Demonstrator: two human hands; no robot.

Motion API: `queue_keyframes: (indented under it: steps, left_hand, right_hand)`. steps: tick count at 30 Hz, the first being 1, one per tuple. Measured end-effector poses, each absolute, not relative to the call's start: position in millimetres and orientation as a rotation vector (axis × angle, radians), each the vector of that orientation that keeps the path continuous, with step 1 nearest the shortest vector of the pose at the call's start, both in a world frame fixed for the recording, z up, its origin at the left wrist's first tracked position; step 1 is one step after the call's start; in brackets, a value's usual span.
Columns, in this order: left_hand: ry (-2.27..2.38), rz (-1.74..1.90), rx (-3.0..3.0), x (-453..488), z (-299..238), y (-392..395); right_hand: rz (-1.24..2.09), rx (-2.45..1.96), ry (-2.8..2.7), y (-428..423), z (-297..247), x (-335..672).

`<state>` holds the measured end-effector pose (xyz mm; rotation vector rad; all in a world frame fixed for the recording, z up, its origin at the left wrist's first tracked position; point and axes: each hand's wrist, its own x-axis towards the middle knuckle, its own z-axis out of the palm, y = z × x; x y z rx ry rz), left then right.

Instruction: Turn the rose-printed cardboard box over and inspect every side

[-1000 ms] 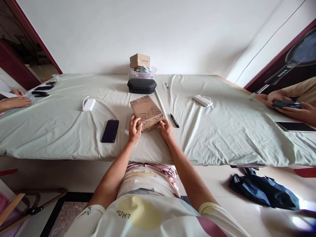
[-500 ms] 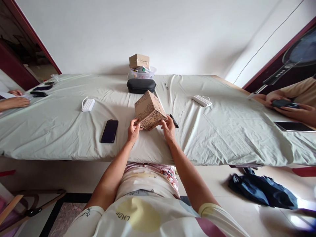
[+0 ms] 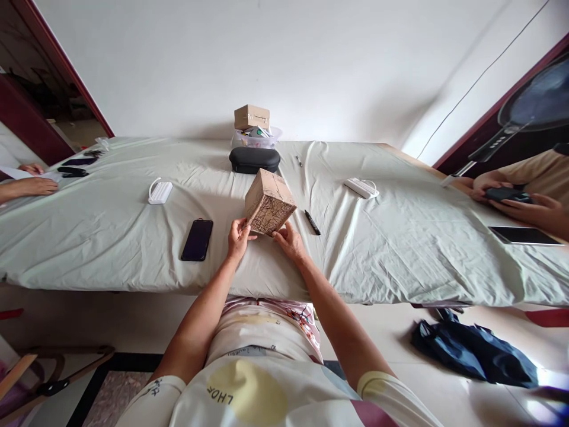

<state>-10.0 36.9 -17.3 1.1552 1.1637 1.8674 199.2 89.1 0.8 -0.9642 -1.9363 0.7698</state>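
A brown cardboard box (image 3: 269,201) printed with dark line drawings is tipped up on edge above the cloth-covered table (image 3: 111,237). My left hand (image 3: 239,239) pinches its lower left corner. My right hand (image 3: 288,239) cups the box from below on the right, fingers curled against it. Both hands hold it near the table's front edge.
A black phone (image 3: 197,239) lies left of my hands and a black marker (image 3: 312,222) right of them. Behind the box sit a black case (image 3: 255,159), a clear tub (image 3: 259,138) and a small carton (image 3: 252,116). Two white objects (image 3: 159,191) (image 3: 361,188) lie further out. Other people's hands rest at both table ends.
The box went from lying flat on the table to lifted and tilted up on edge between my hands. My right hand slid under it.
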Motion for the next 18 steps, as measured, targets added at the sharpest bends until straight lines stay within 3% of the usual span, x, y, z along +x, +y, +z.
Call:
queue_keyframes:
  steps: [11,18]
  left_hand:
    - [1.23,1.769,1.189,-13.0,-23.3,39.4]
    - [1.653,1.67,1.449,-11.0,-20.5,39.4]
  right_hand:
    - [0.892,-0.815,-1.827,87.1,-0.9,197.5]
    - [0.796,-0.894,-1.65,87.7,-3.0,191.4]
